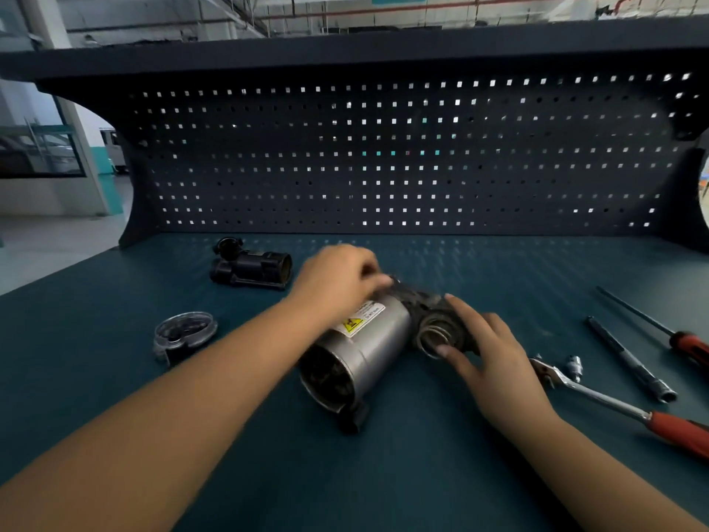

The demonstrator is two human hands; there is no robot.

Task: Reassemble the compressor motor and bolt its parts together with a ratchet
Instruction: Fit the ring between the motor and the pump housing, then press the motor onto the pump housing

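Note:
The compressor motor point(368, 339), a silver cylinder with a yellow warning label and a dark crankcase end, lies on its side in the middle of the bench. My left hand point(337, 278) grips its top near the dark housing, fingers curled and blurred. My right hand point(487, 351) rests against the dark end, fingers stretched beside a round metal opening point(435, 337). A ratchet point(598, 397) with a red handle lies to the right, a small socket point(574, 366) beside its head.
A black cylinder part point(251, 264) lies at the back left. A clear round cover point(184, 332) sits at the left. An extension bar point(629, 359) and a red-handled screwdriver point(660, 328) lie at the right. A pegboard point(383, 159) walls the back of the green bench point(383, 474).

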